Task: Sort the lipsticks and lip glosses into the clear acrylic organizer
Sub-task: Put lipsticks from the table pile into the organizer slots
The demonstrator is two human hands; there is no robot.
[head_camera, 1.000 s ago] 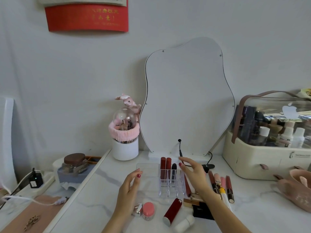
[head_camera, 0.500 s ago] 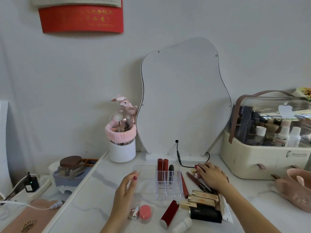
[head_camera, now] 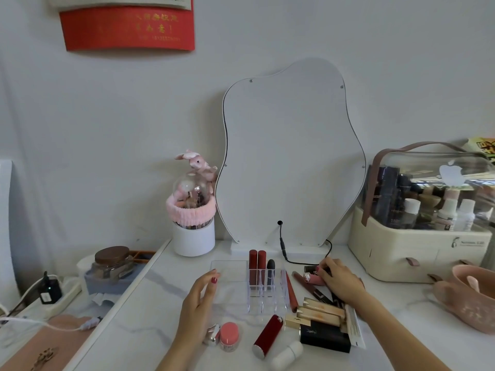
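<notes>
So the right hand has swung off the organizer onto the loose tubes, fingers curling around a pink lip gloss for the next slot, while the left hand rests open against the organizer.

Right hand hides lip gloss end; grip unclear.

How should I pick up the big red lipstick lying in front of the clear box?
Probably pinch the red lipstick across its middle, coming from above. It lies flat and tilted on the table, long round sides free, with a white bottle near its lower end.
</notes>
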